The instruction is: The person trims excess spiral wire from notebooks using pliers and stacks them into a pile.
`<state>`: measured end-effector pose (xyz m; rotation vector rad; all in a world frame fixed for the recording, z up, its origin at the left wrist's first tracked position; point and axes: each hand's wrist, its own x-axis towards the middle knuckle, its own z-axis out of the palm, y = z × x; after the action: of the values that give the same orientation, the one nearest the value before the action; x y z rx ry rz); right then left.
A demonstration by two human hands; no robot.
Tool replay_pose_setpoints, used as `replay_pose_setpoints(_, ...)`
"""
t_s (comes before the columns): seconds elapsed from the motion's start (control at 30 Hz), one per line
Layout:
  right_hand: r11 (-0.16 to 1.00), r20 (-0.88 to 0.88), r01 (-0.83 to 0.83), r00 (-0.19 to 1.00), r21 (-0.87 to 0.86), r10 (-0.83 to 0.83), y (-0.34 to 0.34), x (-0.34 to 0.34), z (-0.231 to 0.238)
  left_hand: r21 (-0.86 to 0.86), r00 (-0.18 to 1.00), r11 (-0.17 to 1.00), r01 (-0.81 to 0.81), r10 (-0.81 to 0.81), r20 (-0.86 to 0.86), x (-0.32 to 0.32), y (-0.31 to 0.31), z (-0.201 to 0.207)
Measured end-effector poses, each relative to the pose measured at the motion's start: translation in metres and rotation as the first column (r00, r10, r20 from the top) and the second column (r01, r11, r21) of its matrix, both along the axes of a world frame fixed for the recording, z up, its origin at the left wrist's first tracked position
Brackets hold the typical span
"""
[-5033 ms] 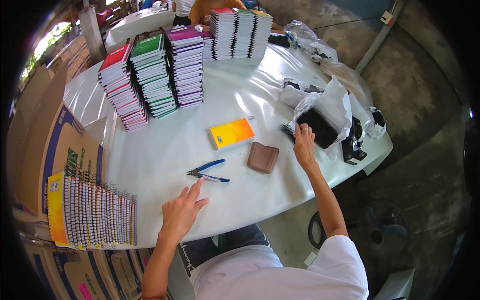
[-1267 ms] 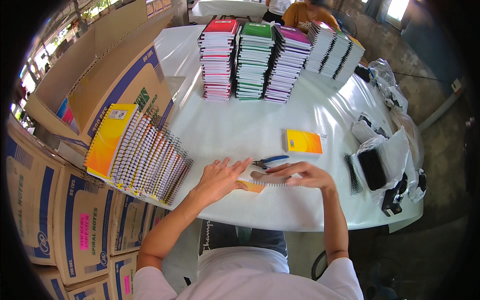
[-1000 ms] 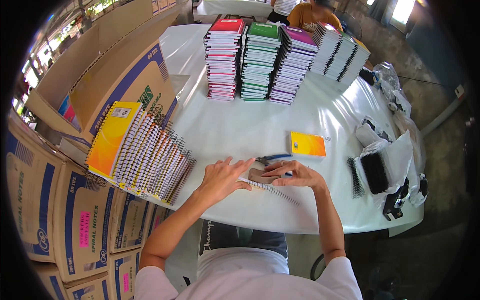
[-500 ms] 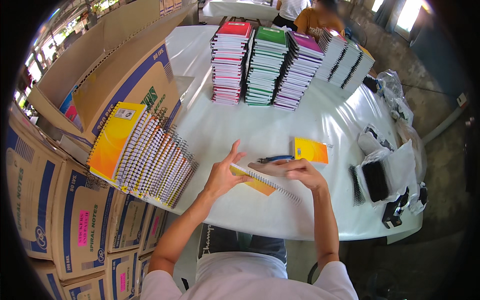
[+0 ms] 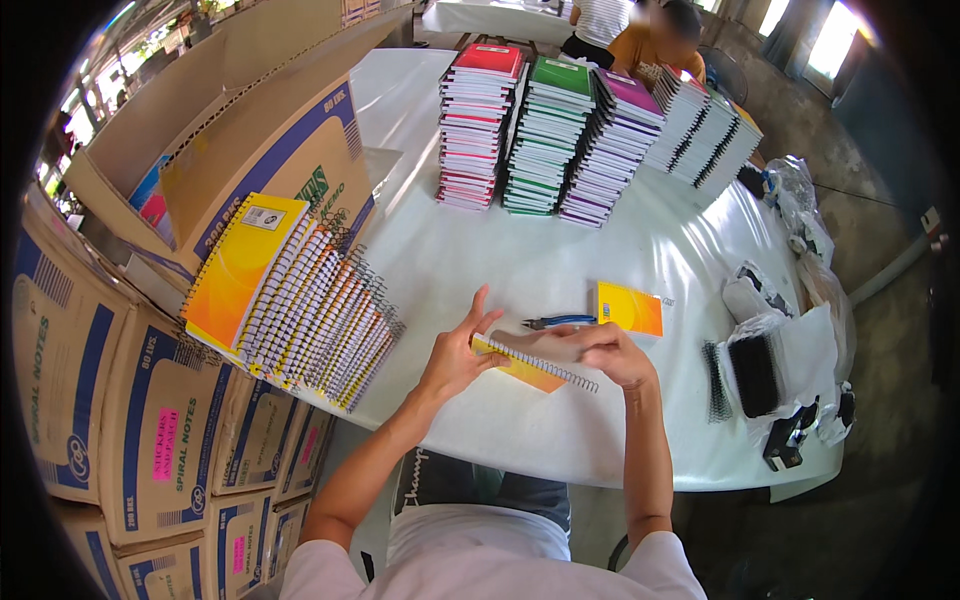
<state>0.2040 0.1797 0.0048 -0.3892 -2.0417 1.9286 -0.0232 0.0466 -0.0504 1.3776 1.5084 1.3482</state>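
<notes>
My left hand (image 5: 455, 362) grips one end of a small notebook (image 5: 532, 374) with a yellow and orange cover, thumb on the near side. A metal spiral coil (image 5: 572, 377) runs along the notebook's upper edge, and its free end sticks out past the right end. Right beside the coil, my right hand (image 5: 622, 358) is bent over the notebook's far side; its fingertips are blurred, so their hold does not show. Just beyond lie blue-handled pliers (image 5: 562, 321), next to another yellow and orange notebook (image 5: 630, 308) resting flat on the table.
Yellow spiral notebooks (image 5: 245, 275) are piled at left before an open carton (image 5: 290, 160). Red (image 5: 470, 130), green (image 5: 545, 140) and purple (image 5: 612, 150) notebook stacks stand at the back. Black coils (image 5: 752, 375) in plastic lie right. Closed cartons (image 5: 160, 430) stand lower left; a person (image 5: 650, 55) sits behind.
The coil's free end now sticks out less beyond the notebook. My right hand stays close to the coil, its fingers moving. The whole view has shifted slightly.
</notes>
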Motion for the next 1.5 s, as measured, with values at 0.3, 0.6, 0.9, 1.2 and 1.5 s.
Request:
replay_pose_setpoints(0.3,0.96,0.235,0.083,0.961,0.269,-0.149,-0.023,-0.022,0.023,0.016,0.986,0.999,0.048,-0.049,0.158,-0.008,-0.003,-0.018)
replay_pose_setpoints(0.6,0.554,0.346,0.283,0.541,0.783,-0.766,-0.036,0.143,0.011,-0.038,0.924,0.956,0.29,-0.269,0.272,-0.031,-0.01,0.011)
replay_pose_setpoints(0.9,0.1,-0.046,0.129,0.808,0.987,-0.588,-0.041,-0.008,-0.042,0.164,0.789,0.974,-0.157,0.224,-0.572,-0.007,-0.038,-0.005)
replay_pose_setpoints(1.2,0.384,-0.047,0.25,0.883,0.889,-0.467,-0.108,-0.036,-0.005,0.295,0.612,0.933,-0.208,0.359,-0.705,0.006,-0.037,0.007)
replay_pose_setpoints(1.5,0.383,-0.045,0.211,0.915,0.899,-0.4,-0.114,-0.034,0.006,0.258,0.617,0.95,-0.175,0.31,-0.723,0.011,-0.039,0.025)
